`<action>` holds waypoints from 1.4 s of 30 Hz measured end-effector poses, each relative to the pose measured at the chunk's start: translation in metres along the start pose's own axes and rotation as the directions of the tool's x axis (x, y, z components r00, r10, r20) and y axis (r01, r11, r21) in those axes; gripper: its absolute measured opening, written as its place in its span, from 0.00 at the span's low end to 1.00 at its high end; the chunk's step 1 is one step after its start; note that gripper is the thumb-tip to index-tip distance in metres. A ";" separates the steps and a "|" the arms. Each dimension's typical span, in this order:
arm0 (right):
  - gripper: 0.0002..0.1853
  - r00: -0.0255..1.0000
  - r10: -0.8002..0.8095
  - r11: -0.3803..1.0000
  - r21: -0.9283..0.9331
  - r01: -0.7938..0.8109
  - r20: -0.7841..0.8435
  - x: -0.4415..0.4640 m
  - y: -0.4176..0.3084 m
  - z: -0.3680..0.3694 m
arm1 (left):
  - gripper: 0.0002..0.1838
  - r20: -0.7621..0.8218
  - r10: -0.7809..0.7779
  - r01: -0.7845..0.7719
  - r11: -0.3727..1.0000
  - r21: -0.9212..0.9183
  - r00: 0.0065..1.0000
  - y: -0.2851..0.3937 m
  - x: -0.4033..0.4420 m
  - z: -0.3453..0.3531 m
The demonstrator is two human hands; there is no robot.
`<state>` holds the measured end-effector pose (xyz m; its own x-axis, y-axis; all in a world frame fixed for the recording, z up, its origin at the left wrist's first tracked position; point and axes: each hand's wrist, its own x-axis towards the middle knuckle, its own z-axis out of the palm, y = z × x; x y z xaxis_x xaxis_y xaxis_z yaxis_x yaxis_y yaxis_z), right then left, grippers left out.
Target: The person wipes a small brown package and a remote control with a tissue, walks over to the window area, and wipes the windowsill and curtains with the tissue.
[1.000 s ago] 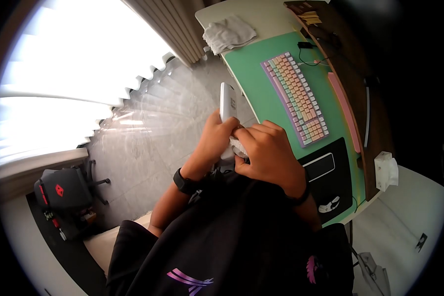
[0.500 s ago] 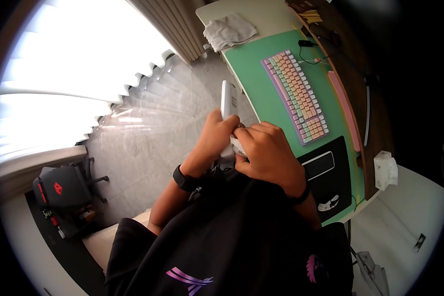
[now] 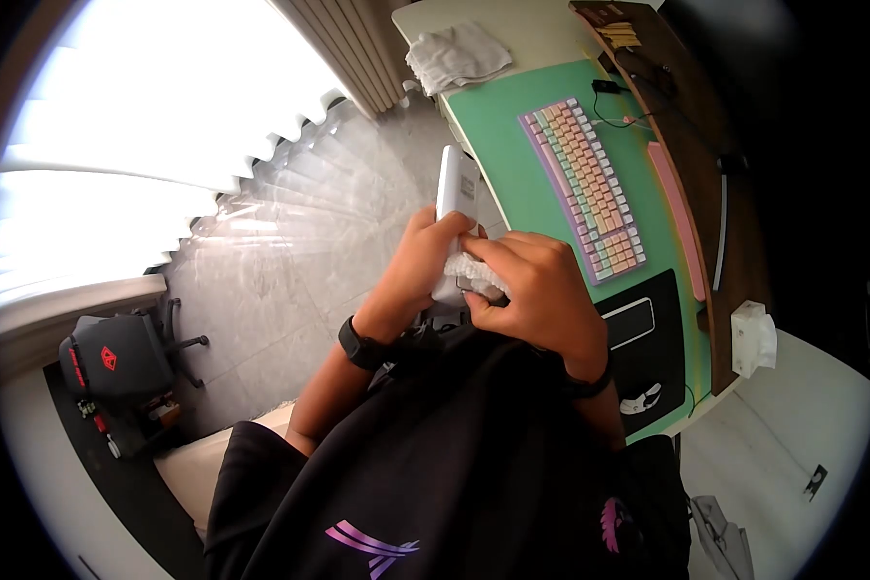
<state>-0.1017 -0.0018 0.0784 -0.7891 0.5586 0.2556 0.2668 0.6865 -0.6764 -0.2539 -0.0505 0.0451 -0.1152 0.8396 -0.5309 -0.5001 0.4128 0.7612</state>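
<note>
My left hand (image 3: pixel 417 266) is closed around a white slab-shaped device (image 3: pixel 449 184) with rounded edges, held in front of my body. Small grey print shows on the face turned toward the desk. My right hand (image 3: pixel 543 290) is closed against the lower part of the device. Its thumb and fingers pinch a white, bumpy-textured strip (image 3: pixel 475 271) that looks like fabric or braid. The lower end of the device is partly hidden behind my hands, and I cannot tell whether the strip is fastened to it.
On my right, the desk has a green mat (image 3: pixel 493 145), a pastel keyboard (image 3: pixel 584 188), a mouse (image 3: pixel 641 398) on a black pad (image 3: pixel 669 338) and a tissue pack (image 3: pixel 752 338). A grey cloth (image 3: pixel 457 58) lies at the far end. An office chair (image 3: pixel 121 358) stands left.
My right hand has shifted slightly right and opened its grip a little, so more of the white bumpy strip shows. The device has moved slightly up and right in view.
</note>
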 end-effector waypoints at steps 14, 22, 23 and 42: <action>0.21 1.000 0.026 0.995 0.100 -0.024 -0.011 0.001 0.005 0.006 | 0.11 -0.067 0.018 -0.014 0.999 0.049 0.998 -0.002 0.002 0.000; 0.26 0.986 0.167 0.986 0.017 -0.167 0.017 0.007 0.004 -0.003 | 0.14 -0.014 -0.035 0.035 0.999 0.030 0.999 0.010 -0.011 0.013; 0.26 0.983 0.186 0.983 0.014 -0.185 0.001 0.007 0.004 -0.002 | 0.15 -0.016 -0.046 0.046 0.999 0.001 0.999 0.011 -0.011 0.015; 0.21 0.874 0.062 0.965 0.254 0.071 -0.482 0.008 0.005 -0.004 | 0.30 0.510 0.233 0.055 0.872 -0.487 0.828 -0.004 0.007 -0.011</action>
<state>-0.1047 0.0080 0.0794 -0.4058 0.7555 0.5143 0.0609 0.5838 -0.8096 -0.2627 -0.0500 0.0343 0.2260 0.9715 -0.0721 -0.8602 0.2337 0.4532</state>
